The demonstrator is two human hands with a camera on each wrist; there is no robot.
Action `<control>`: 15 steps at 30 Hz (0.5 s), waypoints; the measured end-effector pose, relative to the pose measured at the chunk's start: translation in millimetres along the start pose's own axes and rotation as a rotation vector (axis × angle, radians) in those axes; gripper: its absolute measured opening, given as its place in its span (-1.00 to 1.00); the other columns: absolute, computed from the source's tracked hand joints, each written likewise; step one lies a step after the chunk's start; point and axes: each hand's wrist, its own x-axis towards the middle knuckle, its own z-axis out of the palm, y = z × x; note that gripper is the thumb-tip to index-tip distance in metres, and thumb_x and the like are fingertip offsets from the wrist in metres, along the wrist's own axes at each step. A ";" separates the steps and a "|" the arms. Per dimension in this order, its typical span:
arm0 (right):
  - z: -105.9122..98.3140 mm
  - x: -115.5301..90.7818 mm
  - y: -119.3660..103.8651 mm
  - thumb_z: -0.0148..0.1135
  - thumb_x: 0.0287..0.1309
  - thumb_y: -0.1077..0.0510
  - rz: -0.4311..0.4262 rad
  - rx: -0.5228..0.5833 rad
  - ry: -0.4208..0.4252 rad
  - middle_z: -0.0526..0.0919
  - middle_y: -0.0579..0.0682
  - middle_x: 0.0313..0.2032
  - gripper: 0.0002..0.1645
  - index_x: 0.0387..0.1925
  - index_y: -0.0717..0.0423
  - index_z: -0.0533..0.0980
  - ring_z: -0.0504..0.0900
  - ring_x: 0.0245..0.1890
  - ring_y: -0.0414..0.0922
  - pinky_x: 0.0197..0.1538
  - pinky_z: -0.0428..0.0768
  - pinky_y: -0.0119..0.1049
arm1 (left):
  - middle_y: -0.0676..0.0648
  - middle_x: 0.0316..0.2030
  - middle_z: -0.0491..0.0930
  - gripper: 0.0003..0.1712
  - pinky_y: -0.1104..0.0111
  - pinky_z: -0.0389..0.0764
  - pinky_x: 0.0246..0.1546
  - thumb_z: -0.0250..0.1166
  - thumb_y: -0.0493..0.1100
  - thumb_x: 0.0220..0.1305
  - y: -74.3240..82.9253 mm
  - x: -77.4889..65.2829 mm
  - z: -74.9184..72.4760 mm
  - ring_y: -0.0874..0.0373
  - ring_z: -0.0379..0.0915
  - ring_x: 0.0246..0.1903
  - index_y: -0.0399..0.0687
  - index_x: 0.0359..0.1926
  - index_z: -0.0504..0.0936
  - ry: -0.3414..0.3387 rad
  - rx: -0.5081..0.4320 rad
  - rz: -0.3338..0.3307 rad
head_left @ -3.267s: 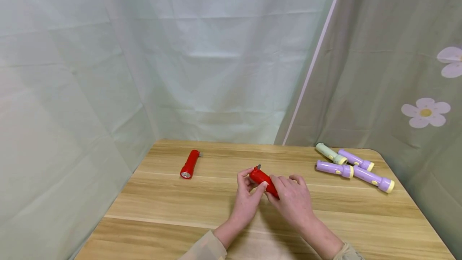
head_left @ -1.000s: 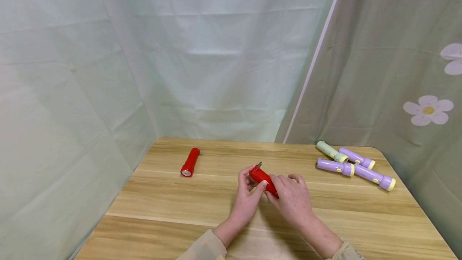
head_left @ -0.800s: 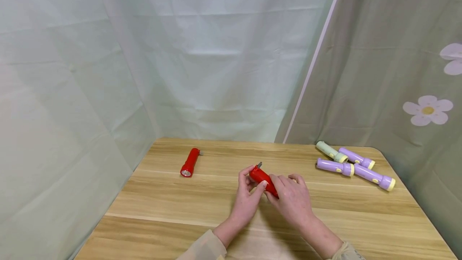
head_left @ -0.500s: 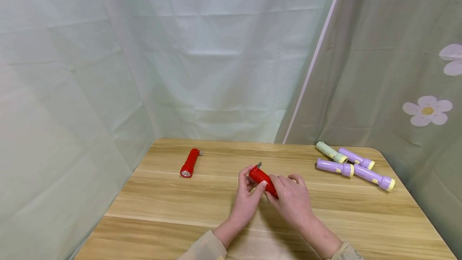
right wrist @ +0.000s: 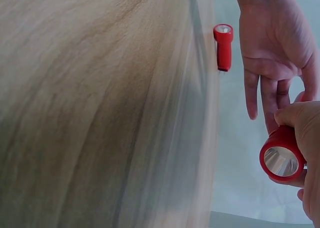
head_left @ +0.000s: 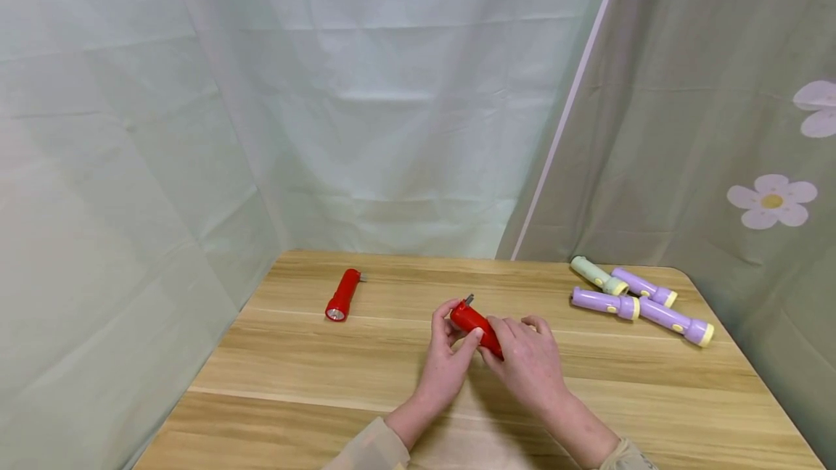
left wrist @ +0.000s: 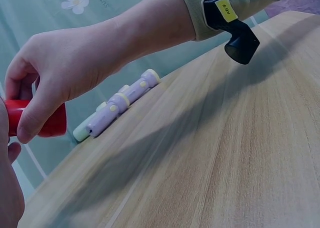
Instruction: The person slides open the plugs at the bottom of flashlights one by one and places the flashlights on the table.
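Observation:
Both hands hold one red flashlight point(head_left: 475, 326) above the wooden table. Its tail end, with grey plug prongs point(head_left: 469, 299) sticking out, points away and to the left. My left hand point(head_left: 446, 363) pinches the body near that end, thumb on the near side. My right hand point(head_left: 530, 361) grips the head end and covers most of it in the head view. The reflector point(right wrist: 281, 162) faces the camera in the right wrist view and looks unlit. A second red flashlight point(head_left: 343, 296), prongs out too, lies at the table's back left.
At the back right of the table point(head_left: 313, 376) lie several purple flashlights point(head_left: 675, 320) and a pale green flashlight point(head_left: 597, 276), close together. Pale curtains point(head_left: 392, 129) hang along the table's left, back and right sides.
Compared with 3.3 s ago, the plug prongs on the held flashlight stand out further. Over the last second the hands keep the same hold; the head view shifts only slightly.

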 end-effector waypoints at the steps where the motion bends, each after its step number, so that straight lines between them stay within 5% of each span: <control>1: 0.0 -0.1 -0.1 0.67 -0.11 -0.02 0.006 0.004 -0.003 0.76 0.01 -0.29 -0.40 -0.03 0.11 0.63 0.74 -0.35 -0.04 0.03 0.51 0.04 | -0.07 0.11 0.54 -0.31 0.30 0.63 -0.01 0.32 -0.05 0.44 0.1 -0.2 -0.2 0.00 0.47 0.13 0.31 0.44 0.19 -0.001 0.001 0.000; 15: -0.7 0.6 -0.1 0.64 -0.07 -0.01 0.057 0.038 -0.013 0.76 -0.02 -0.27 -0.45 -0.05 0.07 0.62 0.73 -0.32 -0.06 0.04 0.48 0.00 | 0.02 0.09 0.57 -0.32 0.17 0.58 0.05 0.33 0.02 0.43 1.5 -0.8 -0.4 0.06 0.45 0.13 0.43 0.42 0.19 0.001 0.028 -0.019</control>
